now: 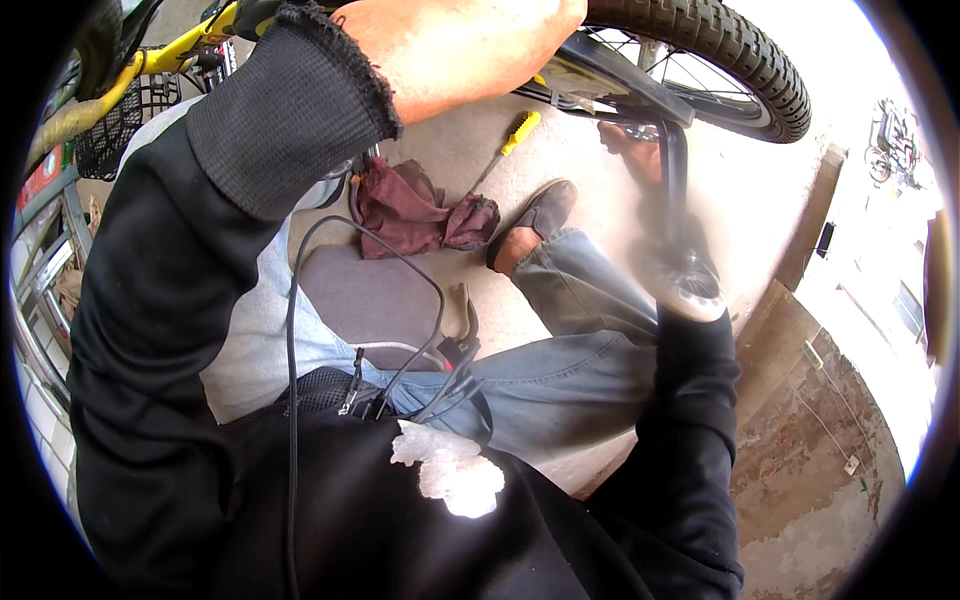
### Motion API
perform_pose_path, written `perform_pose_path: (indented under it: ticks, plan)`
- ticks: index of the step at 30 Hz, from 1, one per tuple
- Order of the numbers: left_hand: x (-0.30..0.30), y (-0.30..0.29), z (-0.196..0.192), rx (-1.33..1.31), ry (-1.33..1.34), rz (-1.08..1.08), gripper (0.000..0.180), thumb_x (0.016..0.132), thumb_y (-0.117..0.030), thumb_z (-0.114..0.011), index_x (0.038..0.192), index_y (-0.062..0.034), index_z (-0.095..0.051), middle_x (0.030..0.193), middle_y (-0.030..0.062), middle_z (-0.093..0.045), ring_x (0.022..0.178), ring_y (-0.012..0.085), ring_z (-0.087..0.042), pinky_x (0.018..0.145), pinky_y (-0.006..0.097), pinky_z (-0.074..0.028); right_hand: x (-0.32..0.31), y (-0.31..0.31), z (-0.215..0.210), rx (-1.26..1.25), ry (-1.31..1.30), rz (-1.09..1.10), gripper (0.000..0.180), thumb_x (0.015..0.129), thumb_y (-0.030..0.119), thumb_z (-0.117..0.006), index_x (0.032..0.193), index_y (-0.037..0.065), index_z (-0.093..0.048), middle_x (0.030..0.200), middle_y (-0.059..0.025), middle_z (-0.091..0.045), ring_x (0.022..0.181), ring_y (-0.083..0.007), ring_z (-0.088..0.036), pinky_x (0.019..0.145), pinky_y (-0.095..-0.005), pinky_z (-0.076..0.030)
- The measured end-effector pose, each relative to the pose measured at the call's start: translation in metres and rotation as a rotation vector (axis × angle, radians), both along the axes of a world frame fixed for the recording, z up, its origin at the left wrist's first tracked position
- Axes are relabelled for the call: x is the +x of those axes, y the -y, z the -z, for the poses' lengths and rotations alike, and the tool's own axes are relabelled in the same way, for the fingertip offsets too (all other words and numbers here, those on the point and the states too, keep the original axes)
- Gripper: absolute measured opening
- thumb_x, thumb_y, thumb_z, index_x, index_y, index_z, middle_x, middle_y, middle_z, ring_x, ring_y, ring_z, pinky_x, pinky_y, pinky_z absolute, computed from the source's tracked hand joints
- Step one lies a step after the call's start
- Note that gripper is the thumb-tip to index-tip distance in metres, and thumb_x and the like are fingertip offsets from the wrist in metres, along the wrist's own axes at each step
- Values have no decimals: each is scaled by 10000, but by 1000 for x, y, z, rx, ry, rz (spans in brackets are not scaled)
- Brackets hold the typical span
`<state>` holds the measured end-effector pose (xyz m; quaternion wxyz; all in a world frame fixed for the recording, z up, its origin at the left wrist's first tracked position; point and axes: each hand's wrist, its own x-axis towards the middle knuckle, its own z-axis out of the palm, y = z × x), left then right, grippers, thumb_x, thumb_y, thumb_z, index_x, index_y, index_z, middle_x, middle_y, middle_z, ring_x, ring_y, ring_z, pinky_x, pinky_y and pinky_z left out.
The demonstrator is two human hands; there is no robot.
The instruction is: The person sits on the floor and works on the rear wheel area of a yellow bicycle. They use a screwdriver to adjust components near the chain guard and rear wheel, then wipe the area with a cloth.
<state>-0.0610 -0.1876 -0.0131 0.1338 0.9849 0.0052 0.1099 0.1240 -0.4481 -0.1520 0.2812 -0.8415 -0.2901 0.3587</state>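
Note:
My left forearm crosses to the top edge near a bicycle; of my left hand [500, 35] only the wrist side shows, with the fingers cut off. The bicycle's dark frame part [620, 80] runs beside a knobby wheel [730, 60]. My right arm reaches up on the right. A black crank arm [674, 165] and a motion-blurred shape, apparently a pedal [692, 285], cover much of my right hand [635, 152]; its grip is unclear. Below lies a yellow-handled screwdriver [520, 132], its shaft tip beside a crumpled maroon rag [405, 210].
My shod foot [545, 210] rests on the pale floor near the rag. A black cord [293, 380] loops over my lap. At the upper left stand a yellow bicycle frame [185, 48] and a black wire basket [110, 135]. A low peeling wall [810, 430] borders the right.

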Motion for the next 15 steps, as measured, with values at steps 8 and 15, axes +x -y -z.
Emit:
perform_pose_path:
  ticks: [8,15]
  plan:
    - [3,2,-12,-27,-41,-11,123,690,-100,-617,669,15,-653,648,196,-629,638,366,-648,605,453,-529,2,1,-16,31,104,-27,387,855,244,-746,1102,-30,-627,841,-143,-688,770,-201,-685,665,-323,-565]
    - [5,0,-3,8,-80,-9,120,694,-99,-612,659,10,-647,634,198,-624,631,371,-643,604,456,-525,8,2,2,-14,152,-96,378,809,218,-778,1086,-4,-648,821,-115,-692,726,-177,-670,669,-327,-571]
